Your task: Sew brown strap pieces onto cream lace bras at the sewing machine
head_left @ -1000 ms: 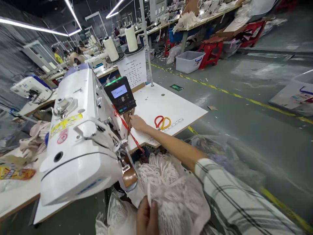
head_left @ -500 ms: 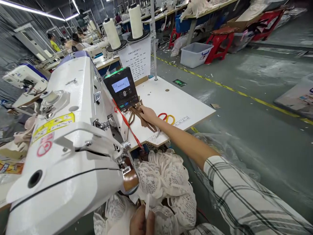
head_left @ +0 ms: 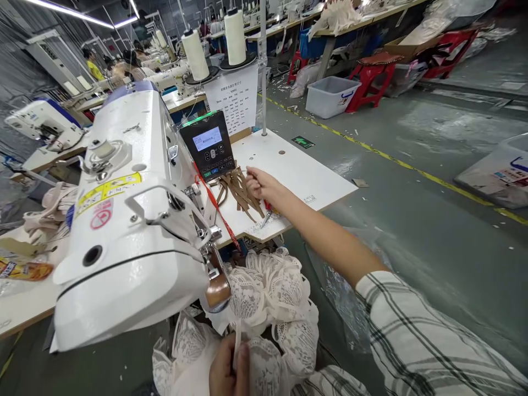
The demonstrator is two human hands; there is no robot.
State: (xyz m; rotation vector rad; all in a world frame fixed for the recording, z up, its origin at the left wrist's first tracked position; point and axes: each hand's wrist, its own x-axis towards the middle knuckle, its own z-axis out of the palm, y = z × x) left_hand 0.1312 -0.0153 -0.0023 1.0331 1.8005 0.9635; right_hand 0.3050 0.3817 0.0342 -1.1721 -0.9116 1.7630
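My left hand is closed at the bottom of the view, pinching a narrow white strap of the white lace bras heaped below the sewing machine. Over the white table top, my right hand is closed with its fingertips together; what they hold, if anything, I cannot make out. Just left of that hand lies a bundle of brown fabric strips. Scissors lie by my right wrist, their handles mostly hidden behind it.
A control panel stands behind the strips, and a red ribbon hangs at the machine's side. Two thread cones rise at the back beside a printed sheet. A plastic bin and a red stool stand on the floor.
My right hand has lifted off the brown strips and moved slightly right, covering the scissors' handles. The left hand still pinches the strap. The camera view has shifted a little.
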